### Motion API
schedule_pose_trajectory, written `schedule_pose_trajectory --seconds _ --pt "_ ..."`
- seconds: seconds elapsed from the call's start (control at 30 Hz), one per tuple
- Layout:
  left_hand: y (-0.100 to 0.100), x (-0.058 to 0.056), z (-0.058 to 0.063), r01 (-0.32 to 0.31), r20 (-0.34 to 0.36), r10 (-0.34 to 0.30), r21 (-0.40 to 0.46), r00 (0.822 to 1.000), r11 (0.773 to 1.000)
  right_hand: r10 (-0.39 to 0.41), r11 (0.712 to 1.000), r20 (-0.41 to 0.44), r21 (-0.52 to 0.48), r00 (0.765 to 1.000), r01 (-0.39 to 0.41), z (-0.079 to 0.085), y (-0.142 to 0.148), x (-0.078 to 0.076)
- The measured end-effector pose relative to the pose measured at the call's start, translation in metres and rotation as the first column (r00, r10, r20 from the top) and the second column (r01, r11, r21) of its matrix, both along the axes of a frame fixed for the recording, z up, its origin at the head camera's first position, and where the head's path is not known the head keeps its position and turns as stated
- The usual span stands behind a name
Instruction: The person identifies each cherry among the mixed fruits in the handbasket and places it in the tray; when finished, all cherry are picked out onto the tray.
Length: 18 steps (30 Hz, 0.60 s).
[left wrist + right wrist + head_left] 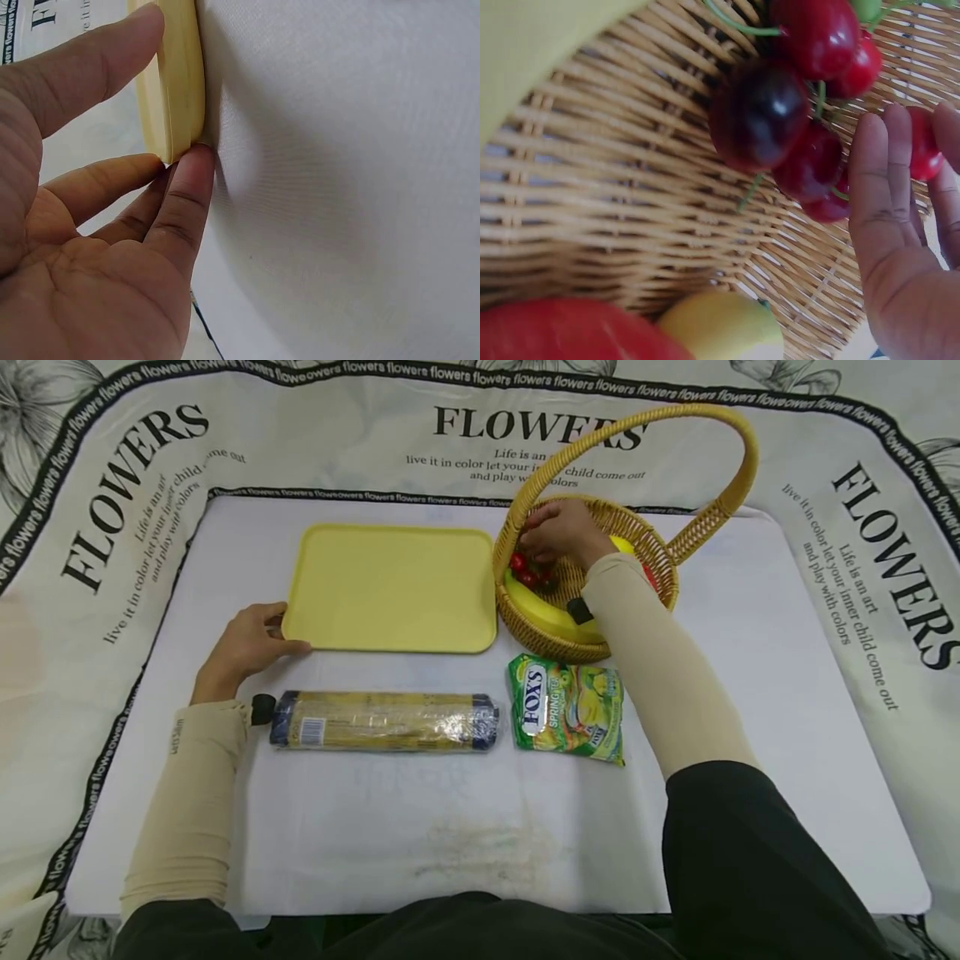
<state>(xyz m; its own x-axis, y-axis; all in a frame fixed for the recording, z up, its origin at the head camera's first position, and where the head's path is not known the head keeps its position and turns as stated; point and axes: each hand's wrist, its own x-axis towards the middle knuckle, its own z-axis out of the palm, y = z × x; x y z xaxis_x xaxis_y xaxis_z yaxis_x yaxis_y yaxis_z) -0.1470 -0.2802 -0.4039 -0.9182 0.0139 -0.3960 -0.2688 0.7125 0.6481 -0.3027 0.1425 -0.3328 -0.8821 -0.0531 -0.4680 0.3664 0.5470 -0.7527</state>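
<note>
Our left hand (243, 639) grips the eight-o'clock corner of the yellow tray (393, 589) between thumb and fingers, presumably to steady it. Our right hand (570, 533) is inside the wicker basket (551, 647), at the tray's three o'clock, beside the red cherries (814, 37) at nine o'clock; we cannot tell whether its fingers pinch one. The banana (542, 612) curves along six o'clock, probably because the wall suits it.

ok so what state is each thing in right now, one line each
yellow tray: face up
left hand: gripping the tray's near left corner
basket: upright, holding fruit
basket handle: raised
cherries: in the basket, green stems showing
banana: in the basket, visible part unpeeled
fox's bag: lying flat, no opening visible
long packet: lying lengthwise, wrapped
right hand: inside the basket at the cherries, grip unclear
</note>
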Motion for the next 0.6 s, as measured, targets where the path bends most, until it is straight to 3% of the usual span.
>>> schedule_pose_trajectory --seconds 0.33,0.47,0.6 --pt "-0.003 0.002 -0.002 0.005 -0.019 -0.005 -0.001 1.0 1.0 0.051 0.997 -0.057 -0.058 0.997 -0.054 0.019 0.025 0.022" --pt "-0.002 0.003 -0.002 0.014 -0.029 -0.014 -0.008 0.999 1.0 0.073 0.994 -0.08 -0.075 0.994 -0.079 0.029 0.038 0.045" --pt "-0.002 0.002 -0.002 0.021 -0.045 -0.022 -0.014 0.999 1.0 0.126 0.985 -0.175 -0.094 0.976 -0.144 0.04 0.044 0.074"
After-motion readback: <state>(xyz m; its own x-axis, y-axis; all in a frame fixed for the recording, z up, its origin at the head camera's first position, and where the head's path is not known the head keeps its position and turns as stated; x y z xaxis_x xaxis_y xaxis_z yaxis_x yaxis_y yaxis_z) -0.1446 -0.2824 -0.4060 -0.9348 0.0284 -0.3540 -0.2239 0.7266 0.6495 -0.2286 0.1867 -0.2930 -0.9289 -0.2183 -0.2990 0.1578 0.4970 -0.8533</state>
